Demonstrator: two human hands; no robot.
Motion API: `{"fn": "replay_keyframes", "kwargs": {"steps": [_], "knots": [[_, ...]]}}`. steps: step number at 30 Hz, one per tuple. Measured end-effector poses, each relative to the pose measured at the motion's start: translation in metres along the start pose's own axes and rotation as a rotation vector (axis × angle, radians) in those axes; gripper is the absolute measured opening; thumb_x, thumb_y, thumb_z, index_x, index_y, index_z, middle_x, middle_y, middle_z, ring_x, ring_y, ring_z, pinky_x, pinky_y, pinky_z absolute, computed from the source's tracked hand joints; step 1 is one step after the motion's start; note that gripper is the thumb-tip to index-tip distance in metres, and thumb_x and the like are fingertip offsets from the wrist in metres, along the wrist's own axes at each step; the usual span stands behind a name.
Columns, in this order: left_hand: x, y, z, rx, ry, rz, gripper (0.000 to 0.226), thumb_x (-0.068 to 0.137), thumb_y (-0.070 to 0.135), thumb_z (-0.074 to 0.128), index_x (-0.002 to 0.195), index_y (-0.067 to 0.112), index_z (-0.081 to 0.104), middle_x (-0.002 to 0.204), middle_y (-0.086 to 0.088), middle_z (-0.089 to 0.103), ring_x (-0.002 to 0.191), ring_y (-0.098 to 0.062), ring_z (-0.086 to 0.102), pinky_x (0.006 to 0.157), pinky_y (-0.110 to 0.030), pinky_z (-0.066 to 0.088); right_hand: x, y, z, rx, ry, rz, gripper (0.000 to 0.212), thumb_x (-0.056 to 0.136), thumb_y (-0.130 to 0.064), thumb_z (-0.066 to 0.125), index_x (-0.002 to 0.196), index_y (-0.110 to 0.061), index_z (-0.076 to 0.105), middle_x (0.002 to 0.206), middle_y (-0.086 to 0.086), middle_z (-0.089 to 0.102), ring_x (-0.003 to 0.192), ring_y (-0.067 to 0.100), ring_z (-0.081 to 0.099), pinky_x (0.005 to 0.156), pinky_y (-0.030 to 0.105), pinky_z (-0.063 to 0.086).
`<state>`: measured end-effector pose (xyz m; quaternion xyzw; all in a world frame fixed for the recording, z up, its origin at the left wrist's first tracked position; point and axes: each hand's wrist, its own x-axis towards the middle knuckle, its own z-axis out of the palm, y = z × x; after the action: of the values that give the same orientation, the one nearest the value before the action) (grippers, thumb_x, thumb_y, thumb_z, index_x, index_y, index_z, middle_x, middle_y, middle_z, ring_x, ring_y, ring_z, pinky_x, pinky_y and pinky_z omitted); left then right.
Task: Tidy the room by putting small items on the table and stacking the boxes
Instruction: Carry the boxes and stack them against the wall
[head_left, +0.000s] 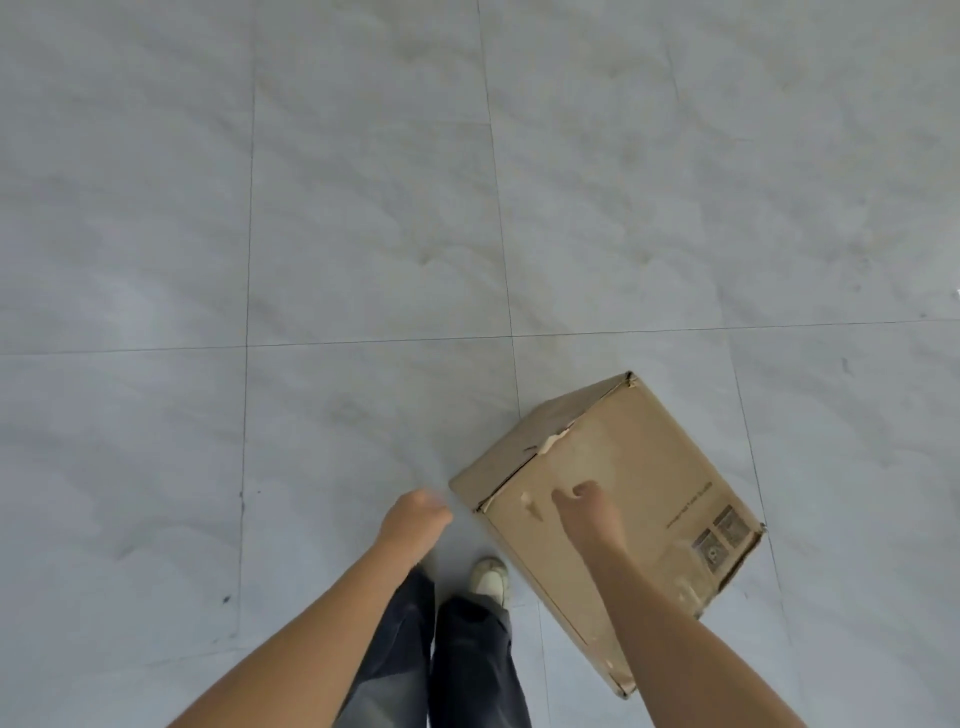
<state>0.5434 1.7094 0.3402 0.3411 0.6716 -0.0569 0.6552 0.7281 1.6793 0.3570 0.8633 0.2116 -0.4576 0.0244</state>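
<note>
A brown cardboard box (654, 467) stands on the tiled floor at the lower right, closed, with torn patches on top and printed marks near its right corner. My right hand (589, 514) hovers over or rests on the box's top face near its left edge, fingers loosely bent and thumb pointing left; whether it touches the cardboard is unclear. My left hand (415, 519) hangs just left of the box's near-left corner, apart from it. Its fingers curl loosely downward and nothing shows in them.
Pale grey floor tiles (363, 208) with thin dark joints fill the view ahead and to the left. My legs in dark jeans (467, 660) and a white shoe (489, 577) stand just left of the box.
</note>
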Motion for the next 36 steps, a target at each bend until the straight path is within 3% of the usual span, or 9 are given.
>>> {"fn": "replay_keyframes", "kwargs": {"steps": [3, 5, 9, 13, 20, 25, 28, 32, 36], "knots": [[0.030, -0.012, 0.020, 0.076, -0.063, 0.030, 0.039, 0.092, 0.013, 0.047, 0.130, 0.011, 0.048, 0.132, -0.010, 0.049, 0.120, -0.023, 0.047, 0.100, -0.031, 0.037, 0.035, -0.014, 0.008, 0.053, 0.036, 0.017, 0.051, 0.093, -0.040, 0.048, 0.130, -0.006, 0.042, 0.095, 0.003, 0.055, 0.091, 0.023, 0.053, 0.076, 0.029, 0.036], [0.041, -0.015, 0.033, 0.127, -0.071, 0.085, 0.050, 0.094, 0.014, 0.046, 0.142, 0.011, 0.035, 0.145, -0.010, 0.039, 0.132, -0.022, 0.038, 0.105, -0.029, 0.031, 0.059, -0.022, 0.012, 0.056, 0.044, 0.045, 0.054, 0.089, -0.047, 0.051, 0.122, -0.004, 0.045, 0.075, 0.000, 0.049, 0.076, 0.022, 0.053, 0.073, 0.030, 0.042], [0.057, -0.014, 0.057, 0.284, -0.018, 0.192, 0.046, 0.094, 0.016, 0.045, 0.139, 0.008, 0.040, 0.140, -0.011, 0.046, 0.133, -0.026, 0.038, 0.107, -0.039, 0.034, 0.086, -0.022, 0.019, 0.080, 0.034, 0.056, 0.050, 0.086, -0.051, 0.054, 0.106, -0.005, 0.058, 0.069, 0.003, 0.055, 0.071, 0.024, 0.060, 0.066, 0.030, 0.047], [0.064, -0.015, 0.071, 0.302, -0.052, 0.236, 0.032, 0.092, 0.014, 0.044, 0.123, 0.010, 0.049, 0.104, -0.006, 0.057, 0.094, -0.021, 0.056, 0.089, -0.037, 0.047, 0.096, -0.022, 0.023, 0.103, 0.116, 0.034, 0.026, 0.089, -0.028, 0.052, 0.072, -0.008, 0.052, 0.062, 0.003, 0.050, 0.063, 0.024, 0.051, 0.061, 0.026, 0.037], [0.056, -0.018, 0.075, 0.365, -0.074, 0.217, 0.009, 0.094, 0.018, 0.042, 0.101, 0.018, 0.047, 0.087, 0.000, 0.051, 0.073, -0.012, 0.046, 0.063, -0.021, 0.034, 0.086, -0.006, 0.022, 0.189, 0.131, 0.020, 0.020, 0.088, -0.007, 0.043, 0.068, -0.011, 0.042, 0.066, 0.002, 0.043, 0.071, 0.025, 0.045, 0.065, 0.027, 0.035], [0.048, -0.020, 0.080, 0.335, -0.083, 0.183, 0.033, 0.093, 0.016, 0.045, 0.126, 0.013, 0.048, 0.113, -0.005, 0.058, 0.097, -0.016, 0.053, 0.080, -0.028, 0.042, 0.080, 0.027, 0.006, 0.181, 0.132, -0.012, 0.027, 0.086, -0.007, 0.047, 0.062, -0.012, 0.037, 0.062, 0.003, 0.041, 0.059, 0.022, 0.042, 0.051, 0.024, 0.026], [0.048, -0.019, 0.088, 0.338, -0.047, 0.181, 0.012, 0.091, 0.016, 0.049, 0.103, 0.014, 0.049, 0.102, -0.006, 0.057, 0.088, -0.016, 0.051, 0.079, -0.032, 0.046, 0.076, 0.044, 0.000, 0.198, 0.094, -0.037, 0.023, 0.089, -0.017, 0.055, 0.068, -0.012, 0.045, 0.059, 0.000, 0.044, 0.056, 0.018, 0.043, 0.051, 0.025, 0.027], [0.052, -0.023, 0.093, 0.314, -0.010, 0.158, 0.036, 0.090, 0.017, 0.054, 0.125, 0.009, 0.047, 0.118, -0.007, 0.055, 0.106, -0.022, 0.055, 0.088, -0.031, 0.048, 0.072, 0.062, 0.002, 0.189, 0.064, -0.062, 0.020, 0.091, -0.035, 0.055, 0.093, -0.015, 0.056, 0.089, 0.003, 0.063, 0.082, 0.023, 0.060, 0.065, 0.026, 0.038], [0.056, -0.023, 0.092, 0.251, -0.023, 0.119, 0.037, 0.090, 0.012, 0.055, 0.125, 0.009, 0.042, 0.107, -0.003, 0.050, 0.088, -0.014, 0.053, 0.072, -0.022, 0.045, 0.075, 0.071, 0.009, 0.186, 0.084, -0.079, 0.040, 0.089, -0.048, 0.053, 0.109, -0.013, 0.056, 0.112, 0.005, 0.059, 0.097, 0.026, 0.060, 0.074, 0.030, 0.043]]}}
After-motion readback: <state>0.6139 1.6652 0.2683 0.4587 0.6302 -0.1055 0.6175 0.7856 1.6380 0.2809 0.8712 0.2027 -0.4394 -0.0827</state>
